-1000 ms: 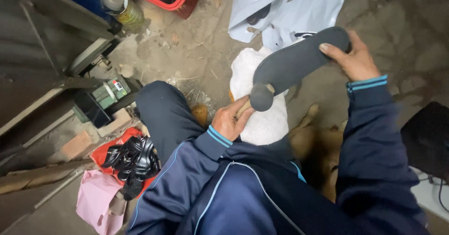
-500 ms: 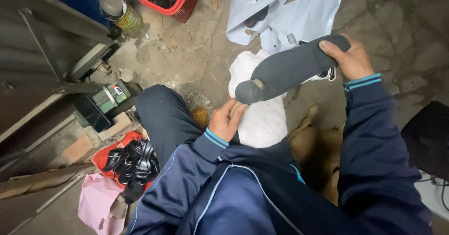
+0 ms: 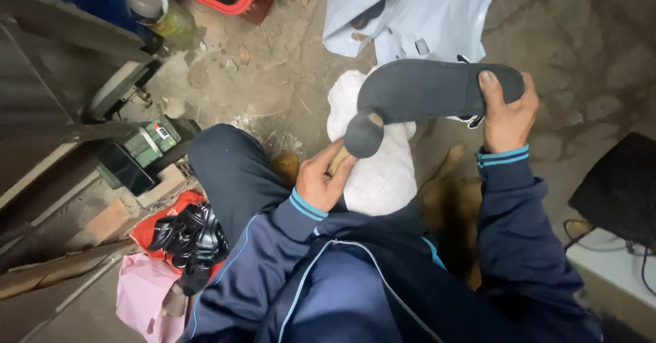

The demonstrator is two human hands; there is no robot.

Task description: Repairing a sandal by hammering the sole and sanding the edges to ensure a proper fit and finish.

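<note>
My right hand [image 3: 507, 114] grips one end of a dark sole [image 3: 437, 90], thumb pressed on its face, holding it level above my lap. My left hand [image 3: 322, 179] is closed on a wooden handle [image 3: 339, 160]; its round dark head [image 3: 363, 134] touches the sole's near end. White cloth [image 3: 376, 179] lies below. Black straps [image 3: 188, 237] sit by my left knee.
</note>
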